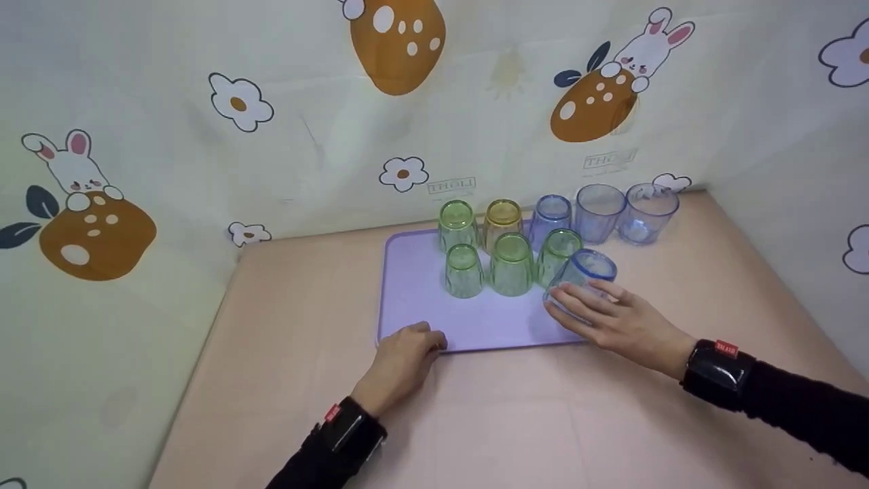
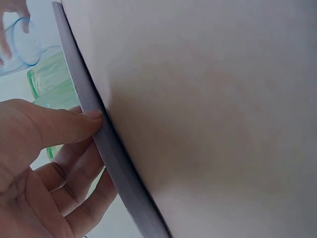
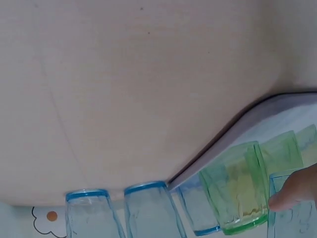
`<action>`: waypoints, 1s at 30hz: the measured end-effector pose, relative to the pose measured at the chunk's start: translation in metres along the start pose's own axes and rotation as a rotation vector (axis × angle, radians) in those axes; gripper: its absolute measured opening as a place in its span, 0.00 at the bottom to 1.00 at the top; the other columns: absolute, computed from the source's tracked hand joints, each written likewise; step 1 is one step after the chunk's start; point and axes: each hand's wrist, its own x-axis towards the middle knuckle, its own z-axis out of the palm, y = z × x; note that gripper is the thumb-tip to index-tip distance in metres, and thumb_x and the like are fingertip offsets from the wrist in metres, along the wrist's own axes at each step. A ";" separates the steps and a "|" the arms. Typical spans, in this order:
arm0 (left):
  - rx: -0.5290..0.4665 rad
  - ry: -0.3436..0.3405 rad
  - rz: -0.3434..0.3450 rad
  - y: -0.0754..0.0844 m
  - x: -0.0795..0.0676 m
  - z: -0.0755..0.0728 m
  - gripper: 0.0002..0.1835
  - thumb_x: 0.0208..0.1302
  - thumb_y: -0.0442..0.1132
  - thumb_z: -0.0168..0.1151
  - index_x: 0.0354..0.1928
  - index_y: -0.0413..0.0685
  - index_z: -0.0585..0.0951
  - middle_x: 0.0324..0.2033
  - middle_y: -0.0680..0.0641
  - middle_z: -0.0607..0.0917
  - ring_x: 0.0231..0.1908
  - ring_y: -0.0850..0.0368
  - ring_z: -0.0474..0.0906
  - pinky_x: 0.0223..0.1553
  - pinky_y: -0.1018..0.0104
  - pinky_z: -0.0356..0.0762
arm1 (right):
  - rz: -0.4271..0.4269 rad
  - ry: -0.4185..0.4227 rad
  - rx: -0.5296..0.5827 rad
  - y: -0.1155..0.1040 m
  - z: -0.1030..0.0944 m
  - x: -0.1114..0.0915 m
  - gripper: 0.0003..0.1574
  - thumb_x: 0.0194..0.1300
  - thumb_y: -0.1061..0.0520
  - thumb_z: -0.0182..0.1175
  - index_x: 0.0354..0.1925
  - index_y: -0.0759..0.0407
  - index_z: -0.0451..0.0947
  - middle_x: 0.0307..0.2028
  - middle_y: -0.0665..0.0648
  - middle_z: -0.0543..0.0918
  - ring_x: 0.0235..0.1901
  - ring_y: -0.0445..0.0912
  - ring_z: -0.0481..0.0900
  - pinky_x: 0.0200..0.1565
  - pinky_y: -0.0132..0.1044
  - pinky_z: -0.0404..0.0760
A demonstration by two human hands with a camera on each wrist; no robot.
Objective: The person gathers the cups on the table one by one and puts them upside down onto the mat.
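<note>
My right hand (image 1: 611,318) grips a blue drinking glass (image 1: 589,266), tilted with its base up, over the right part of the lilac tray (image 1: 421,319). In the right wrist view, the thumb (image 3: 292,191) presses along its side. At the tray's front left, my left hand (image 1: 407,356) pinches the rim, the thumb (image 2: 81,126) on the edge and the other fingers bent over the tray side. Upside down on the tray stand several green glasses (image 1: 512,265), a yellow glass (image 1: 503,221) and another blue glass (image 1: 551,216).
Two clear bluish glasses (image 1: 600,217) stand upright side by side beyond the tray's back right corner, close to the patterned wall covering (image 1: 326,156). Peach-coloured cloth (image 1: 516,421) covers the table around the tray.
</note>
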 end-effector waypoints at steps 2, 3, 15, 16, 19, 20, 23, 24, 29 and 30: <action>0.000 0.000 -0.002 0.000 0.000 0.000 0.03 0.66 0.34 0.68 0.37 0.51 0.88 0.28 0.55 0.79 0.31 0.55 0.81 0.30 0.58 0.78 | -0.017 -0.025 -0.018 -0.005 0.003 0.000 0.39 0.70 0.79 0.29 0.70 0.62 0.70 0.71 0.63 0.67 0.69 0.53 0.66 0.63 0.49 0.67; -0.001 0.001 -0.003 0.000 0.000 0.000 0.03 0.66 0.34 0.68 0.36 0.51 0.88 0.28 0.55 0.79 0.31 0.56 0.81 0.30 0.58 0.78 | -0.024 -0.034 -0.027 -0.007 0.004 0.000 0.39 0.70 0.79 0.28 0.70 0.63 0.70 0.71 0.63 0.67 0.69 0.53 0.66 0.64 0.49 0.66; 0.011 0.010 -0.003 0.000 -0.001 0.001 0.03 0.65 0.34 0.68 0.36 0.51 0.88 0.27 0.55 0.78 0.30 0.56 0.80 0.30 0.58 0.78 | -0.045 -0.088 -0.063 -0.026 0.023 0.001 0.39 0.75 0.76 0.22 0.66 0.64 0.74 0.66 0.64 0.73 0.67 0.53 0.69 0.64 0.47 0.66; 0.013 0.012 -0.001 0.000 -0.001 0.001 0.03 0.65 0.34 0.69 0.36 0.51 0.87 0.27 0.55 0.78 0.30 0.56 0.80 0.29 0.58 0.78 | -0.041 -0.106 -0.058 -0.027 0.024 0.002 0.40 0.75 0.76 0.20 0.66 0.64 0.73 0.66 0.64 0.73 0.67 0.53 0.69 0.65 0.47 0.65; 0.022 0.017 -0.001 0.000 -0.001 0.001 0.03 0.65 0.35 0.69 0.35 0.52 0.87 0.26 0.56 0.77 0.29 0.56 0.79 0.28 0.58 0.77 | -0.035 -0.142 -0.067 -0.028 0.025 0.004 0.41 0.75 0.76 0.18 0.66 0.64 0.73 0.66 0.63 0.74 0.67 0.53 0.68 0.67 0.47 0.62; 0.025 0.018 -0.003 -0.001 -0.001 0.001 0.03 0.65 0.35 0.69 0.35 0.52 0.87 0.26 0.56 0.77 0.29 0.56 0.79 0.28 0.58 0.77 | -0.036 -0.149 -0.074 -0.028 0.026 0.005 0.41 0.75 0.76 0.18 0.66 0.64 0.73 0.65 0.63 0.74 0.67 0.53 0.69 0.68 0.46 0.61; 0.022 0.016 -0.004 -0.001 -0.001 0.001 0.03 0.65 0.34 0.69 0.36 0.52 0.87 0.27 0.55 0.78 0.29 0.56 0.79 0.28 0.58 0.78 | -0.051 -0.181 -0.105 -0.028 0.026 0.009 0.42 0.72 0.77 0.18 0.66 0.64 0.73 0.65 0.63 0.74 0.67 0.53 0.69 0.68 0.46 0.60; 0.019 0.015 -0.004 -0.001 -0.001 0.000 0.03 0.65 0.34 0.69 0.36 0.51 0.88 0.27 0.55 0.78 0.29 0.56 0.79 0.29 0.58 0.78 | -0.058 -0.191 -0.119 -0.029 0.026 0.011 0.42 0.72 0.77 0.19 0.66 0.64 0.74 0.65 0.63 0.74 0.67 0.53 0.69 0.68 0.45 0.60; 0.011 0.012 0.006 0.000 0.000 0.000 0.04 0.66 0.33 0.68 0.37 0.50 0.88 0.28 0.54 0.79 0.30 0.56 0.80 0.30 0.59 0.78 | -0.089 -0.220 -0.192 -0.031 0.027 0.015 0.43 0.71 0.78 0.19 0.64 0.64 0.76 0.64 0.62 0.76 0.65 0.53 0.69 0.68 0.44 0.61; 0.012 0.011 0.006 0.000 0.000 0.000 0.04 0.66 0.33 0.68 0.37 0.50 0.88 0.28 0.54 0.79 0.30 0.56 0.80 0.30 0.59 0.78 | -0.095 -0.225 -0.205 -0.032 0.027 0.015 0.44 0.70 0.79 0.19 0.64 0.63 0.76 0.63 0.62 0.76 0.65 0.53 0.69 0.67 0.44 0.61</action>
